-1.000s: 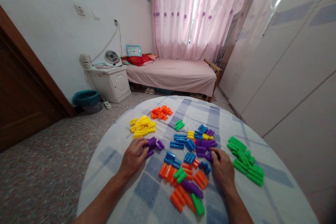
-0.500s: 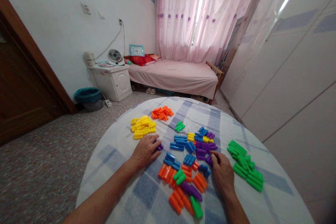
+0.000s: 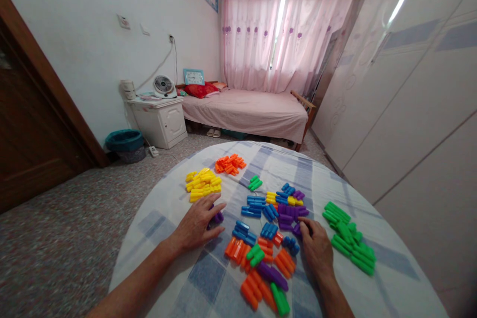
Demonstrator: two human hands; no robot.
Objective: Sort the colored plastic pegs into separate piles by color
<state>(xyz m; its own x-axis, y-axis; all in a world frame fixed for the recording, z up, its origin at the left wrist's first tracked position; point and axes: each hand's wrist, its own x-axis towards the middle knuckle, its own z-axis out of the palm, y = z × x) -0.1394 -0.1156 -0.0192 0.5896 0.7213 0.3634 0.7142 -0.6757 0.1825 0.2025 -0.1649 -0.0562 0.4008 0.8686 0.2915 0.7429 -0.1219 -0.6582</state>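
My left hand [image 3: 201, 222] lies over small purple plastic blocks [image 3: 218, 216], its fingers and thumb spread around them; part of the blocks is hidden under the palm. My right hand [image 3: 316, 244] has its fingers curled, the tips at a purple block [image 3: 297, 229] on the near edge of a purple cluster [image 3: 290, 212]. Left of that cluster sit blue blocks [image 3: 254, 207]. Between my hands are orange blocks [image 3: 236, 250], a long purple piece [image 3: 273, 276] and a green piece [image 3: 279, 299].
A yellow pile [image 3: 203, 183] and an orange pile [image 3: 230, 164] lie at the far left of the round table [image 3: 160, 253]. A few green blocks [image 3: 255, 182] sit mid-back, and a green pile [image 3: 350, 238] is to the right. Beyond the table stands a bed [image 3: 249, 109].
My left hand has shifted a little left and towards me with its fingers spread wider, and the purple blocks under it have shifted too. My right hand is almost still.
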